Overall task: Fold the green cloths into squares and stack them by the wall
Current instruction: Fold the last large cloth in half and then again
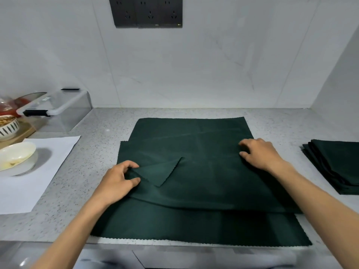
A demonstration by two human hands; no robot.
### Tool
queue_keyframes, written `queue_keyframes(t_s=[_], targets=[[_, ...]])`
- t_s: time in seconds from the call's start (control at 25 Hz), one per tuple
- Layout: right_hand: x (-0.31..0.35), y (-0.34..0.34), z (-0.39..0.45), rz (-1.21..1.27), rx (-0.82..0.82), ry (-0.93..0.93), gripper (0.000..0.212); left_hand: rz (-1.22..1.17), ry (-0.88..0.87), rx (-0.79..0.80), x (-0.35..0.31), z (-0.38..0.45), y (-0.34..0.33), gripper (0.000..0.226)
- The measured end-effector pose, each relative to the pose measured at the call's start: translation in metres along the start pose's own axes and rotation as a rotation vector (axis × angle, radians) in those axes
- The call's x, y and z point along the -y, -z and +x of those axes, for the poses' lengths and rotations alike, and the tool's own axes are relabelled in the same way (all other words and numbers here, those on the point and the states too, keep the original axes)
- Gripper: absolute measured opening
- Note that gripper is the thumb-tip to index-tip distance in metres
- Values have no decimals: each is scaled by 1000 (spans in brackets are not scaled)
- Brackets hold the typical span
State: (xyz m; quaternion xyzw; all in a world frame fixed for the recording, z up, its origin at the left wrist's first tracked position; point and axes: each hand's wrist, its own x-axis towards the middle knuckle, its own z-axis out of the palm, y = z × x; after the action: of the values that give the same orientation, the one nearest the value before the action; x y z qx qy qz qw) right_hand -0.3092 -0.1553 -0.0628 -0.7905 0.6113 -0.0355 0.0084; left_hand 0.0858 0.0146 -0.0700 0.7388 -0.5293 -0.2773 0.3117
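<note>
Nearest the counter's front edge, a spread green cloth (194, 228) lies flat, its scalloped near hem just at the edge of the speckled counter (93, 144). At least one more sheet, the top cloth (202, 171), rests on it, shifted slightly toward the far side; how many layers make up the pile cannot be told. Left hand (116, 181): thumb and fingers pinch the left corner (161, 171) of the top cloth, which is turned over toward the middle as a small triangular flap. Right hand (260, 152): fingers curled, gripping the cloth's right edge.

Fabric is dark green, thin and matte, with faint creases crossing at its centre and pinked zigzag borders.

Probable risks: the pinch may catch the sheet beneath as well, so that two layers fold together; uneven pull between the hands would skew the fold and leave the edges misaligned; dragging could slide the lower cloth off the near edge.

Farther right, a stack of folded cloths (336, 166) sits near the right wall (342, 74). At far left stand a white paper sheet (38, 167), a cream bowl (17, 154), a patterned bowl (7, 127) and a clear lidded box (58, 111). A dark socket panel (147, 12) is mounted on the back wall.
</note>
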Motion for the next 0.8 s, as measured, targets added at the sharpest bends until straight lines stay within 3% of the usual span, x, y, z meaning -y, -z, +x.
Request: queue_keyframes(t_s=[0.12,0.32,0.4,0.52,0.6,0.68,0.8], targets=[[36,-4,49,-136,69,149,38,-74,-4,-127,10,-5,-8,31],[89,-14,97,48,216,143,60,-224,75,-199,14,-6,-20,26],[90,-10,108,112,246,109,51,-188,75,-177,10,-2,-18,28],[80,-2,113,202,297,107,19,-84,17,-170,-2,0,-19,15],[77,-1,113,125,279,200,7,-96,-21,-167,-4,2,-20,11],[75,-1,111,92,217,237,9,-122,-60,-144,-3,1,-19,19],[67,6,111,-29,-79,144,12,-225,-120,-115,-4,0,-14,12]])
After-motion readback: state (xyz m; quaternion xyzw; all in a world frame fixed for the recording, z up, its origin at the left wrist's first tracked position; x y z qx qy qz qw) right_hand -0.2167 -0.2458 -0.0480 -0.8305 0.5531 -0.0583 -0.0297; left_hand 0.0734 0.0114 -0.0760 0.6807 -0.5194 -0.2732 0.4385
